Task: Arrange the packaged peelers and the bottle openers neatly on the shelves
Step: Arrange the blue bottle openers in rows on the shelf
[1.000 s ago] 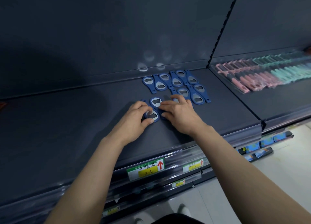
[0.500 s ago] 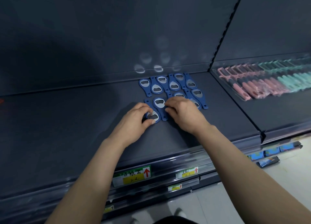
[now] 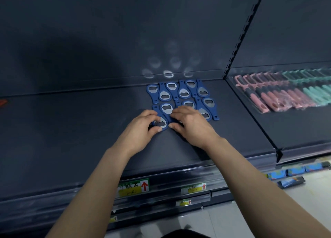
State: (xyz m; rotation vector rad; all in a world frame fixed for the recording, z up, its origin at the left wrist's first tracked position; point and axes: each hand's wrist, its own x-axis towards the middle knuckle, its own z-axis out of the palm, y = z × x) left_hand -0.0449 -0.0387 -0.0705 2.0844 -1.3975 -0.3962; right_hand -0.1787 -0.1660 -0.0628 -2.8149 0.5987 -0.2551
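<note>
Several blue bottle openers [image 3: 182, 94] with metal mouths lie flat in two head-to-tail rows at the back of the dark shelf [image 3: 71, 134]. My left hand [image 3: 141, 130] pinches the nearest opener [image 3: 161, 124] at the front left of the group, thumb and fingers on its edges. My right hand [image 3: 191, 126] lies flat over the openers beside it, fingertips touching the same opener's right side. Packaged peelers [image 3: 279, 94], pink ones on the left and mint green ones on the right, lie in an overlapping row on the adjoining shelf to the right.
A slotted upright [image 3: 241, 33] divides the two shelf bays. Price labels [image 3: 133, 186] with red arrows sit on the front rail. Lower shelves hold blue packets [image 3: 293, 171]. The dark back panel reflects the openers. A pale floor lies at bottom right.
Both hands stay on the front left openers with only small finger shifts. The view has tilted a little, so the shelf sits lower in frame.
</note>
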